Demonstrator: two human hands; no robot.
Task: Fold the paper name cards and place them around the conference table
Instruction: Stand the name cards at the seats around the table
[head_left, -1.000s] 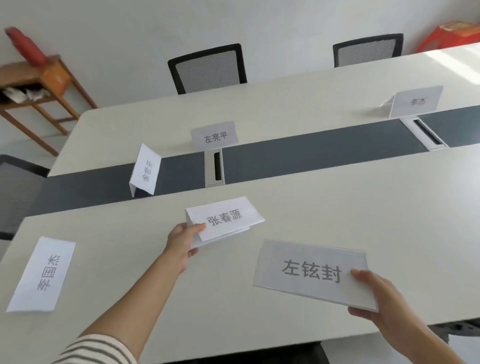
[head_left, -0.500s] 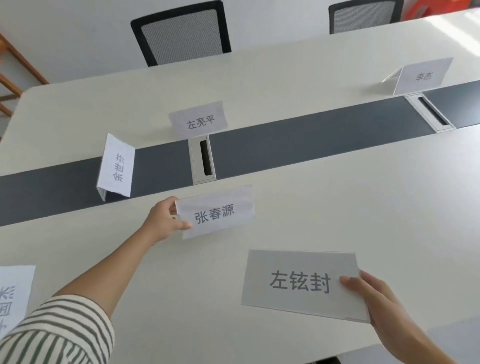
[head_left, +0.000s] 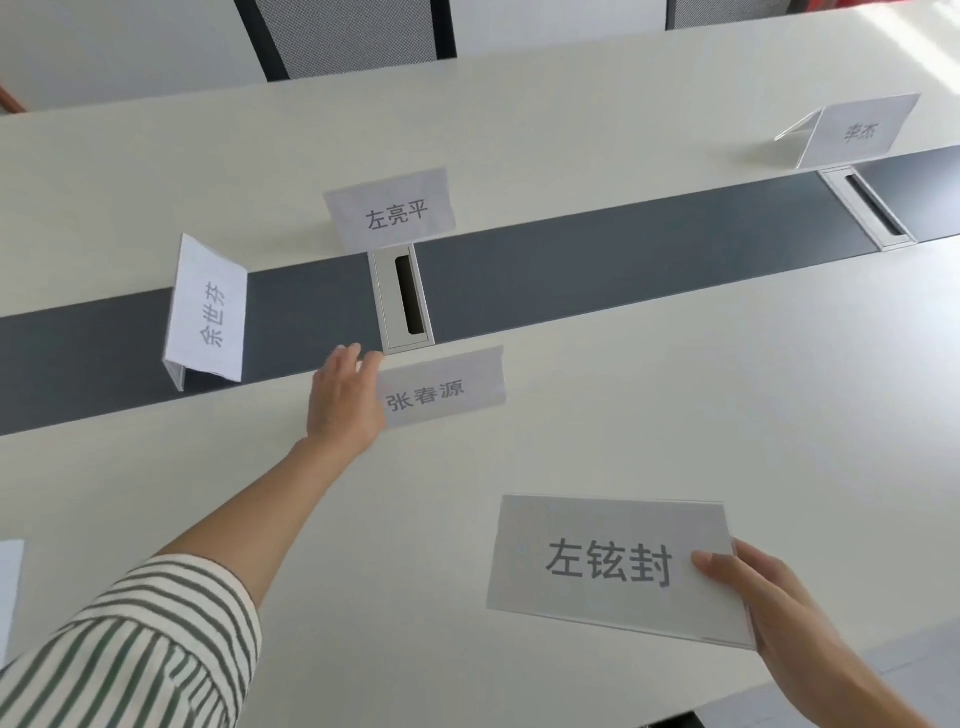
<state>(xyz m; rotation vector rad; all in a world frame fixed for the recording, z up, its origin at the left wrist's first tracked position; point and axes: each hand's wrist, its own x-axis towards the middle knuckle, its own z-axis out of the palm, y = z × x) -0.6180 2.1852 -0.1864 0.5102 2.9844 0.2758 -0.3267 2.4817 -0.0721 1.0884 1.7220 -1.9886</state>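
While the 张春源 card (head_left: 444, 388) stands folded on the near half of the conference table (head_left: 649, 364), just this side of the dark centre strip (head_left: 623, 244), its printed face looks toward the camera and its long axis runs left to right along the strip. The left hand (head_left: 343, 397) reaches forward from a striped sleeve (head_left: 140, 644), arm stretched out, fingers (head_left: 349, 358) extended over the card's left end and touching it; whether they pinch it cannot be told. The right hand (head_left: 769, 603) stays low and near, thumb on top, gripping the right edge of the 左铉封 card (head_left: 608, 564), which lies nearly flat, its long axis also left to right, text upright to the camera.
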